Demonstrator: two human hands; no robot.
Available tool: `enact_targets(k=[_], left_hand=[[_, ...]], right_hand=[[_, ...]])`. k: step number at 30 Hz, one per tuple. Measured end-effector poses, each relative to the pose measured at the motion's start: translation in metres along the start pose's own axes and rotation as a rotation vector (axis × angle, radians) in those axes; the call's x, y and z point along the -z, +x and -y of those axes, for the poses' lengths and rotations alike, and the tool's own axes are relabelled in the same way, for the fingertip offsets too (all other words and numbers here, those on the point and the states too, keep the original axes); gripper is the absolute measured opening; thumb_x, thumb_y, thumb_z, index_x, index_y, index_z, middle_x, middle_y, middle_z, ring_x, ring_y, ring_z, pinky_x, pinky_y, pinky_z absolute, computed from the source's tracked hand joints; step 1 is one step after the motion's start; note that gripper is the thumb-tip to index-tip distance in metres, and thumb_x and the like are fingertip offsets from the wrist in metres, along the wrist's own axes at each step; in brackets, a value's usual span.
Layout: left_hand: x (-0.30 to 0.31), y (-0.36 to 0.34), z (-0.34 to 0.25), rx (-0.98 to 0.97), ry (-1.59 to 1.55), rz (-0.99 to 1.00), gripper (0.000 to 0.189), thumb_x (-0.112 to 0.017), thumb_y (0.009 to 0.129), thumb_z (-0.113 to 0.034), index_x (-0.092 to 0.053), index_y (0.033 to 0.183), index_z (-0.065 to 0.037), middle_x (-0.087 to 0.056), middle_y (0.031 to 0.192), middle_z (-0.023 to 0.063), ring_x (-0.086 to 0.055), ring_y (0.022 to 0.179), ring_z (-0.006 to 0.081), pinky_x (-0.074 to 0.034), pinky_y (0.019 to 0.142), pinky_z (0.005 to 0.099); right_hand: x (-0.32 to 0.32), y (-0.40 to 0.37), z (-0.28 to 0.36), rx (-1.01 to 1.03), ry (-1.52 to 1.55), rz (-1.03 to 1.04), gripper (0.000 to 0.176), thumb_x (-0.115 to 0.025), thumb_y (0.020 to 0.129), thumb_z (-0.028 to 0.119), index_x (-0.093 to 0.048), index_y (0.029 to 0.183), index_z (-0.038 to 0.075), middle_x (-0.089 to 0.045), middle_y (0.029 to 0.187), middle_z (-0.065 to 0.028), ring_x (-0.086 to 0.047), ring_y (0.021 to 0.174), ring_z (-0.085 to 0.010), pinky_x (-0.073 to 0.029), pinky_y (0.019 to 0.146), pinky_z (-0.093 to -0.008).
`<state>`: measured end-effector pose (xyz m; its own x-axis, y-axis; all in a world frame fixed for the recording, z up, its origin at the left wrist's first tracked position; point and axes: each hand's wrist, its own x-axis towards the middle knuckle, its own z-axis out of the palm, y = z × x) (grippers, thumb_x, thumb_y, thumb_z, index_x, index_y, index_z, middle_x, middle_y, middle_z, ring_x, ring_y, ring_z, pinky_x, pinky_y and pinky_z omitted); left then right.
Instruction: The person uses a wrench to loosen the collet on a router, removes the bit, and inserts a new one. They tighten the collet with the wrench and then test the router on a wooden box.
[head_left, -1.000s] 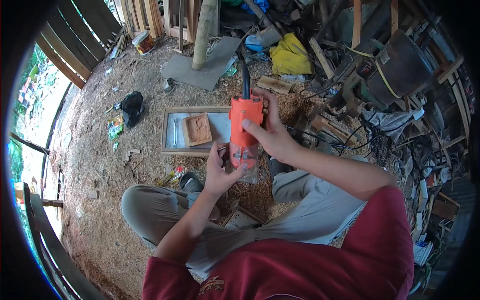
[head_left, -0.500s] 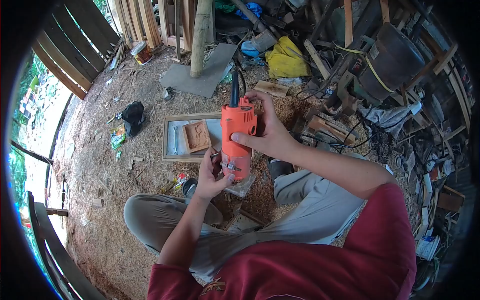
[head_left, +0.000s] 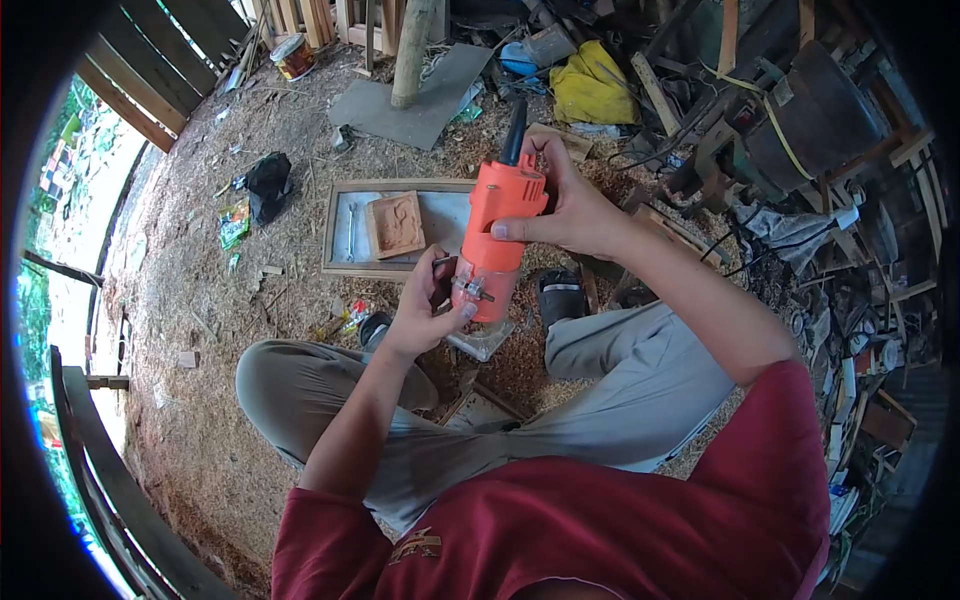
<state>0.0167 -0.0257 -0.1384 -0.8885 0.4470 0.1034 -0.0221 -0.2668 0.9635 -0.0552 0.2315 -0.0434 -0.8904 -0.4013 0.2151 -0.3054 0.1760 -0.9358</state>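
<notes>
An orange trim router is tilted over my lap, its dark cord end pointing up and away. My right hand is wrapped round the upper body, thumb across the front. Lower down, my left hand grips the clear base, thumb by the metal clamp screw. A small dark piece shows at the left fingers; I cannot make out what it is. The clear base plate juts out below. Beyond the left hand, a wood-framed tray holds a square wooden block with a hollowed middle and a wrench.
Sawdust and shavings cover the ground. A black plastic bag lies left of the tray. Behind stand a bamboo post on a grey sheet and a yellow cloth. Scrap wood and a dark container crowd the right.
The router has tilted further, its top leaning to the right, and both hands have moved with it. The view has shifted slightly. The grip of each hand looks the same.
</notes>
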Motion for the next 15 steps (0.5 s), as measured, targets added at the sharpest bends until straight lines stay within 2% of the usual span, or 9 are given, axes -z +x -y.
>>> enact_targets(k=[3,6,9,12,13,15], left_hand=[[0.003,0.001,0.007,0.010,-0.024,0.037,0.077,-0.078,0.086,-0.010,-0.029,0.144,-0.001,-0.053,0.134,0.0132,-0.051,0.126,0.0188,-0.038,0.111,0.0379],[-0.006,0.003,0.001,-0.011,-0.011,-0.003,0.056,-0.075,0.086,-0.018,-0.042,0.129,-0.005,-0.050,0.116,0.0029,-0.049,0.104,0.0107,-0.041,0.094,0.0292],[-0.001,0.001,0.004,0.000,0.036,-0.001,0.056,-0.075,0.086,-0.018,-0.042,0.130,-0.005,-0.050,0.114,0.0027,-0.049,0.104,0.0106,-0.041,0.094,0.0293],[0.002,0.001,-0.002,0.024,-0.032,0.056,0.065,-0.075,0.085,-0.007,-0.036,0.137,-0.003,-0.055,0.128,0.0115,-0.052,0.120,0.0167,-0.041,0.107,0.0355],[0.003,0.001,-0.001,0.030,-0.037,0.042,0.059,-0.076,0.085,-0.008,-0.039,0.131,-0.004,-0.056,0.123,0.0099,-0.052,0.116,0.0152,-0.042,0.104,0.0344],[0.007,0.001,0.000,-0.030,0.077,0.040,0.058,-0.077,0.084,-0.009,-0.040,0.129,-0.004,-0.056,0.119,0.0089,-0.053,0.114,0.0150,-0.042,0.103,0.0340]], right_hand=[[-0.001,-0.004,-0.007,-0.063,0.027,0.001,0.085,-0.095,0.071,0.039,-0.035,0.124,0.011,-0.051,0.117,-0.0066,-0.055,0.110,-0.0174,-0.051,0.095,-0.0358],[-0.001,-0.007,-0.004,-0.119,0.105,0.013,0.083,-0.096,0.072,0.036,-0.036,0.124,0.011,-0.050,0.117,-0.0067,-0.056,0.110,-0.0174,-0.052,0.094,-0.0355],[-0.003,-0.008,0.004,-0.143,0.157,0.021,0.082,-0.096,0.073,0.033,-0.036,0.124,0.012,-0.050,0.117,-0.0063,-0.056,0.110,-0.0165,-0.053,0.091,-0.0345],[-0.003,-0.007,0.005,-0.135,0.123,0.016,0.081,-0.096,0.073,0.032,-0.036,0.124,0.012,-0.050,0.116,-0.0056,-0.055,0.110,-0.0156,-0.054,0.090,-0.0339],[-0.003,-0.007,0.003,-0.124,0.120,0.019,0.082,-0.096,0.072,0.032,-0.036,0.124,0.012,-0.050,0.116,-0.0055,-0.055,0.110,-0.0155,-0.054,0.091,-0.0342],[-0.002,-0.006,0.001,-0.081,0.080,0.028,0.082,-0.096,0.072,0.032,-0.036,0.124,0.012,-0.050,0.116,-0.0054,-0.055,0.110,-0.0154,-0.053,0.093,-0.0349]])
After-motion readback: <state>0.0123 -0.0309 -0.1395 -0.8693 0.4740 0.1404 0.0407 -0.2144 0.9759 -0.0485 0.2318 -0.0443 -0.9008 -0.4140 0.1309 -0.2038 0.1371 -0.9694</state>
